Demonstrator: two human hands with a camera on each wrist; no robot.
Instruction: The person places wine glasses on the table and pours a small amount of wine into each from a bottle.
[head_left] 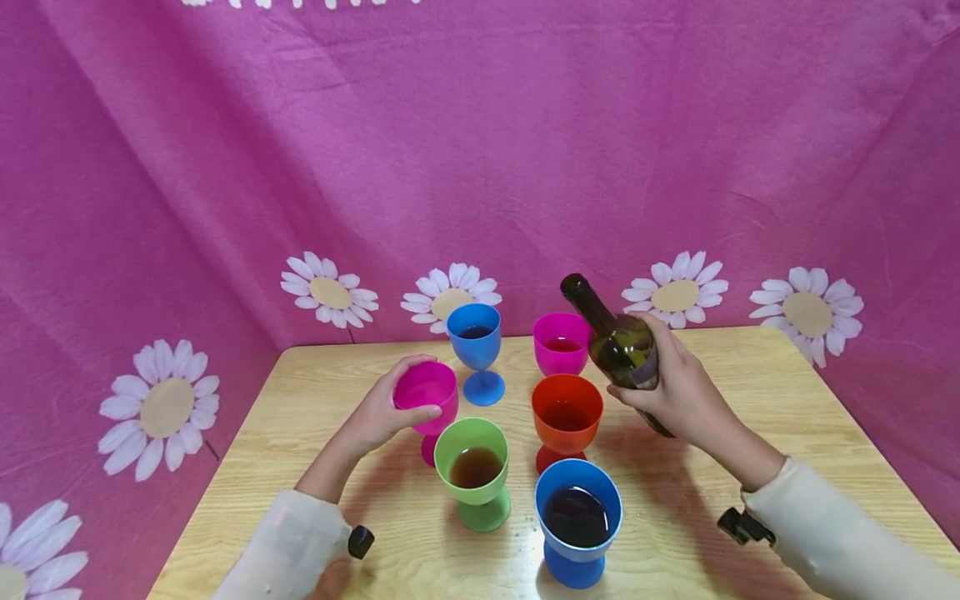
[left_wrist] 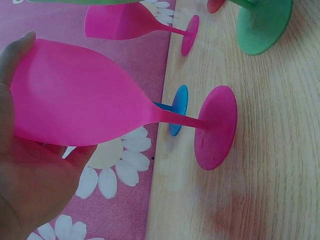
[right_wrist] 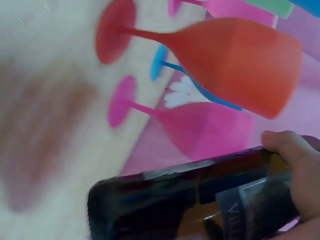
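My left hand [head_left: 386,410] grips the bowl of a pink goblet [head_left: 427,393], thumb on the near side and fingers around the far side. No dark liquid shows inside that goblet. In the left wrist view, the foot of the pink goblet [left_wrist: 216,127] is near the tabletop; whether it touches I cannot tell. My right hand [head_left: 681,387] holds a dark green wine bottle [head_left: 624,348] around its body. The bottle leans, its neck pointing up and to the left, above the back pink goblet [head_left: 561,343] and the orange goblet [head_left: 567,408]. Both of these hold dark liquid.
A blue goblet [head_left: 476,337] at the back, a green goblet [head_left: 472,471] in front and another blue goblet [head_left: 577,517] nearest me contain dark liquid. All stand close together on the wooden table [head_left: 300,392]. A pink daisy-patterned cloth [head_left: 480,167] hangs behind.
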